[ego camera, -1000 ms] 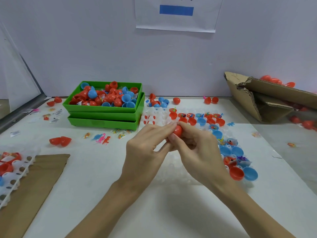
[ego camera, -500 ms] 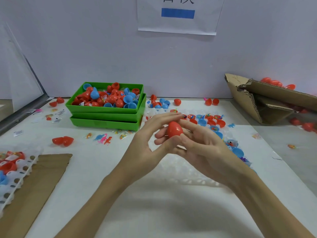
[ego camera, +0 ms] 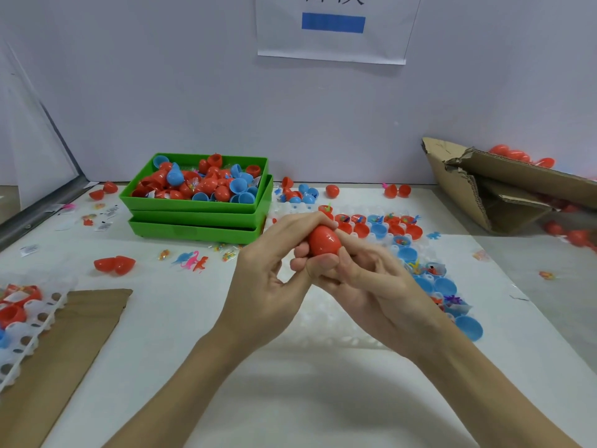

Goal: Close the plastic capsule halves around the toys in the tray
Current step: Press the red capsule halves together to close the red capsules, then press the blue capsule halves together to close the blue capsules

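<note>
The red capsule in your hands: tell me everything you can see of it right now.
The red capsule is a smooth, glossy, egg-shaped plastic shell, opaque, so any toy inside is hidden. It looks closed; no gap shows. It is held above the white tray, lying tilted. The left hand pinches it from the left and top, and the right hand grips it from the right and below, thumb on its lower front.

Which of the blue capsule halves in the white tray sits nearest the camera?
The large blue half at the tray's near right corner, open side up, just right of the right forearm; the other blue halves lie farther back.
</note>
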Demonstrator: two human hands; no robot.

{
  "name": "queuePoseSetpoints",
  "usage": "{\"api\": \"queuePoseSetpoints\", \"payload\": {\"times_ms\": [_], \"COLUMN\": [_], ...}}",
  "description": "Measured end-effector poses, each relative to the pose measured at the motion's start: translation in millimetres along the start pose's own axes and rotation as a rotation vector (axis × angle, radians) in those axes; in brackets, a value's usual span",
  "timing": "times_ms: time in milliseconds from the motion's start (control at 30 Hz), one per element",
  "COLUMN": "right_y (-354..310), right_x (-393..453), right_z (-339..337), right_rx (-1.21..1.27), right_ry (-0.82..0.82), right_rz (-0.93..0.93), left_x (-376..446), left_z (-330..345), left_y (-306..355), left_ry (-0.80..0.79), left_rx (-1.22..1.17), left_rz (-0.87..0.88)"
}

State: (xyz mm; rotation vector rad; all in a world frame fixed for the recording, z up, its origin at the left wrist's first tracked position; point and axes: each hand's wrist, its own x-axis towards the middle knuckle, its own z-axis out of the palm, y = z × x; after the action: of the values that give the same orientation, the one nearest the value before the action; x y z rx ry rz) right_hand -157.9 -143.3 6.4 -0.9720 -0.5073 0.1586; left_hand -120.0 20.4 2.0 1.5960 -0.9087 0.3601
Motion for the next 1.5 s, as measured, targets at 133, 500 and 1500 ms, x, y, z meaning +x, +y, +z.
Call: {"api": "queuePoseSetpoints", "payload": {"times_ms": [133,500,1500], "right_y": [0,12,-144], "right_x": [0,1,114], "right_z": [3,-15,-119], "right_rx": [0.005,-1.519,0.498], "right_ry": [0.015,0.509,0.978], "right_rz": [-0.002,-0.392,-0.333], "left_x": [1,3,7], "left_z": [-1,8,1], "left_y": [-3,-15,-19], "left_ry": [-0.019,0.059,0.072], "left_rx": [-0.014,-0.316,-0.376], "left_rz": [-0.029,-0.518,-0.661]}}
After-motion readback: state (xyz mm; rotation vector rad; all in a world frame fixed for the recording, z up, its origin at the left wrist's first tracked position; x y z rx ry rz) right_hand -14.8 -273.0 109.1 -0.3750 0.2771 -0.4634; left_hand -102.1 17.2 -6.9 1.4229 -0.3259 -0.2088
